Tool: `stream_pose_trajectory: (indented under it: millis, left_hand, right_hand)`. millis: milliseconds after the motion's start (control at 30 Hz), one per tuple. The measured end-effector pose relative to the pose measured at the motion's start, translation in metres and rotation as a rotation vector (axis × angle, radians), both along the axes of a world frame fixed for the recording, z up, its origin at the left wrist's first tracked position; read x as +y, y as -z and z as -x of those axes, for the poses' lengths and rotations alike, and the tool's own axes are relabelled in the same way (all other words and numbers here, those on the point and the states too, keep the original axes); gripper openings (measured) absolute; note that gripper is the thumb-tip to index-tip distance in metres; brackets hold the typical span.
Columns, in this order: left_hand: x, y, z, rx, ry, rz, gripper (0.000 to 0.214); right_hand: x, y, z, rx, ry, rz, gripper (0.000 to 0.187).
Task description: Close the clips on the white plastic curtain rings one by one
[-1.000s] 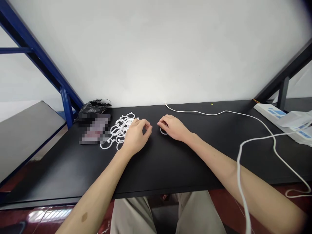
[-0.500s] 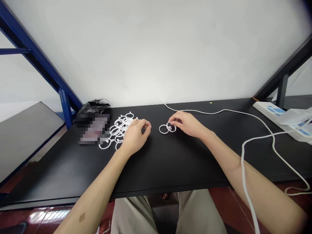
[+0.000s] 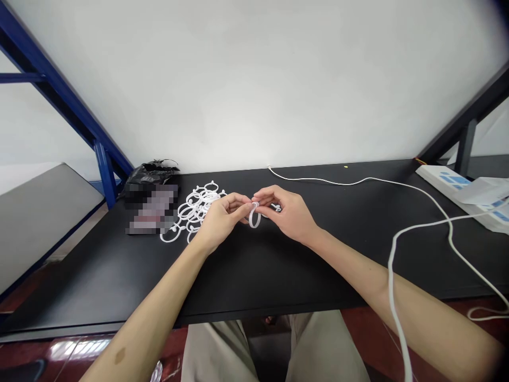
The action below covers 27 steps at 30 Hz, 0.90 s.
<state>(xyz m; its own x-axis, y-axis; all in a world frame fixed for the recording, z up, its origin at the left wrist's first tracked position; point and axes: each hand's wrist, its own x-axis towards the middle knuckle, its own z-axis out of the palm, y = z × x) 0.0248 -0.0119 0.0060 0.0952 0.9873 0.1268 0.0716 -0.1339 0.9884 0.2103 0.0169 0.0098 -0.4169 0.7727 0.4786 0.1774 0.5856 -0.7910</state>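
Between the fingertips of both hands is a white plastic ring (image 3: 255, 220), seen nearly edge-on just above the black table. My left hand (image 3: 223, 215) pinches its top from the left, with the fingers curled. From the right, my right hand (image 3: 292, 212) grips the same spot with thumb and forefinger. Behind the right fingers, part of another white ring (image 3: 275, 207) shows; the hand covers the rest of it. A loose heap of white rings (image 3: 190, 212) with small knobs lies left of my left hand, partly hidden by it.
A black plastic bag (image 3: 149, 175) and a blurred flat item (image 3: 153, 212) lie at the left. A white cable (image 3: 392, 265) loops over my right forearm. At the far right is a white and blue box (image 3: 453, 178). A white wall (image 3: 262, 90) backs the black table (image 3: 286, 276).
My right hand has moved left, bringing a ring up off the table, and my left hand has shifted slightly right. They now meet at that ring.
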Motion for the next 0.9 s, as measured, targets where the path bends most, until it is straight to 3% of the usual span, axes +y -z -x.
stream_pose_trajectory:
  millis: [200,367,900]
  left_hand:
    - [0.0007,0.0004,0.0004,-0.028,0.006,0.044,0.030]
    - [0.0019,0.0016,0.0019,-0.058,0.000,0.039,0.027]
    - [-0.0010,0.0003,-0.0011,0.154,-0.063,-0.009,0.030]
  right_hand:
    - [-0.0012,0.0002,0.0021,0.061,0.038,-0.026,0.013]
    - [-0.0013,0.0011,0.0013,-0.047,0.101,-0.059,0.009]
    - [-0.0010,0.0011,-0.0001,-0.056,0.052,0.055,0.013]
